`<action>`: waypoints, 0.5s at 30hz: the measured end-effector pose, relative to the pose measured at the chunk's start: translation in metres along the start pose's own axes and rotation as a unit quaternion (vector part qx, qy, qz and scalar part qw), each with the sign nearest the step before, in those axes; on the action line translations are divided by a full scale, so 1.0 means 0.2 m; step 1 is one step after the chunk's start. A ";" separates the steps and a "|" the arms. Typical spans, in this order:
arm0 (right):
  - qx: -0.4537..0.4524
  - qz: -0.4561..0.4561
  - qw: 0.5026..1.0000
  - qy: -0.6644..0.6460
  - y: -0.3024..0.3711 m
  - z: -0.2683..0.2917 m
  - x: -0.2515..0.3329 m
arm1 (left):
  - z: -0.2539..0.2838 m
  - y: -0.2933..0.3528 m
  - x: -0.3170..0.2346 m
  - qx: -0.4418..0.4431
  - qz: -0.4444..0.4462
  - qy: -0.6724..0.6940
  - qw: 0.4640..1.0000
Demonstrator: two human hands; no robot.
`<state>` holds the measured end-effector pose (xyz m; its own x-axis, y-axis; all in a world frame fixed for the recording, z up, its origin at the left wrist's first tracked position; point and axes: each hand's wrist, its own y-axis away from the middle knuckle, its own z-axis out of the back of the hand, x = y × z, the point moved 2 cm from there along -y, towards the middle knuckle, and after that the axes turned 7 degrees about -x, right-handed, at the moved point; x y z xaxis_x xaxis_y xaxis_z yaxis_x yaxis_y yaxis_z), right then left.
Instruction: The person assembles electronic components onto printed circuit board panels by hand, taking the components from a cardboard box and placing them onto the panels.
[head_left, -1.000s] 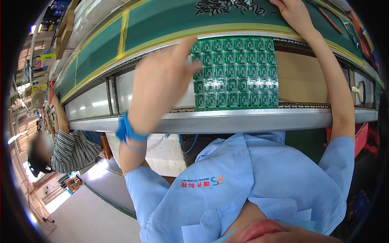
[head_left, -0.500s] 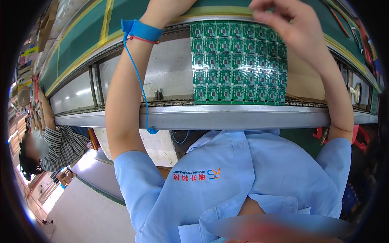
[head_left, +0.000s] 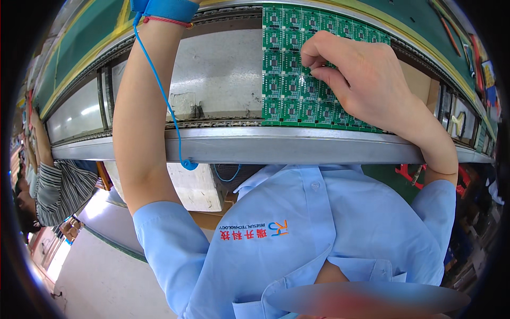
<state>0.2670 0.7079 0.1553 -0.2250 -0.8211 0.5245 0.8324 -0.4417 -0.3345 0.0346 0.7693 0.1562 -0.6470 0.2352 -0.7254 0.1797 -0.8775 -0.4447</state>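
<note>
A panel of green circuit boards (head_left: 273, 85), rows of small identical boards each with a dark chip, lies across the two chain rails of the conveyor. My right hand (head_left: 366, 74) is over the panel's right half, thumb and index finger pinched close to its surface. Whatever sits between those fingertips, if anything, is too small or hidden to name. My left forearm (head_left: 143, 101) reaches over the conveyor to the left of the panel, and the hand itself lies beyond the upper edge. A blue wrist strap (head_left: 172, 9) with a coiled-end blue cord (head_left: 158, 80) is on that wrist.
The conveyor's metal front rail (head_left: 276, 146) runs between my body and the panel. Beyond the conveyor is a green work surface (head_left: 95, 32) edged with yellow tape. Thin tools (head_left: 450, 34) lie at the far right. A person in a striped shirt (head_left: 66, 186) works at the left.
My right hand has come down and left from the far edge onto the panel. My left hand has moved up out of view. The whole scene has shifted slightly in the picture.
</note>
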 end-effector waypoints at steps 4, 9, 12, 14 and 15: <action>-0.001 0.023 0.999 0.044 0.01 0.02 0.03 | 0.02 0.02 -0.08 0.003 -0.038 -0.029 0.999; 0.001 0.035 0.998 0.055 0.02 0.03 0.03 | 0.02 0.02 -0.11 -0.023 -0.014 -0.018 0.999; -0.012 0.038 0.997 0.061 0.02 0.04 0.02 | 0.02 0.01 -0.12 0.005 -0.025 -0.013 1.000; -0.007 0.043 0.997 0.068 0.02 0.04 0.03 | 0.01 0.01 -0.12 0.008 -0.017 0.003 1.000; -0.007 0.043 0.997 0.068 0.03 0.04 0.03 | 0.00 0.01 -0.12 0.009 -0.009 0.019 1.000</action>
<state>0.2742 0.7041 0.1628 -0.2205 -0.8971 0.3828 0.8442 -0.3721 -0.3858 0.0498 0.7610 0.1723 -0.6212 0.2661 -0.7371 0.1545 -0.8805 -0.4481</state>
